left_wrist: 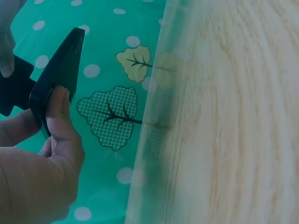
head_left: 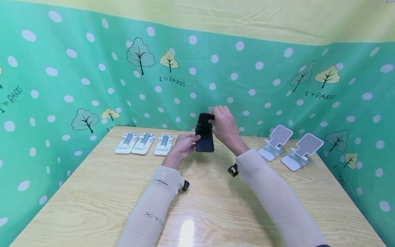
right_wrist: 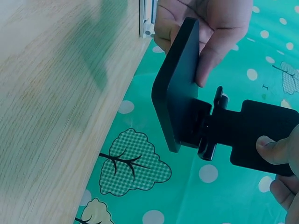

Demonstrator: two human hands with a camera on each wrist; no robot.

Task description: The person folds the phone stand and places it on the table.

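Observation:
Both hands hold a black folding phone stand point(head_left: 205, 141) above the table near its back edge. The left hand point(head_left: 184, 145) pinches the edge of its flat base, thumb on one face and fingers on the other, as the left wrist view shows. My right hand point(head_left: 224, 125) grips the upper support plate point(right_wrist: 254, 135), its thumb lying on the plate's face. In the right wrist view the plate stands out from the base point(right_wrist: 180, 88) at an angle, joined by a hinged arm point(right_wrist: 205, 128).
Three folded white phone stands point(head_left: 126, 143) lie in a row at the back left of the wooden table point(head_left: 197, 192). Two unfolded white stands point(head_left: 275, 142) with grey pads stand at the back right. A green dotted cloth point(head_left: 213, 75) hangs behind and at the sides.

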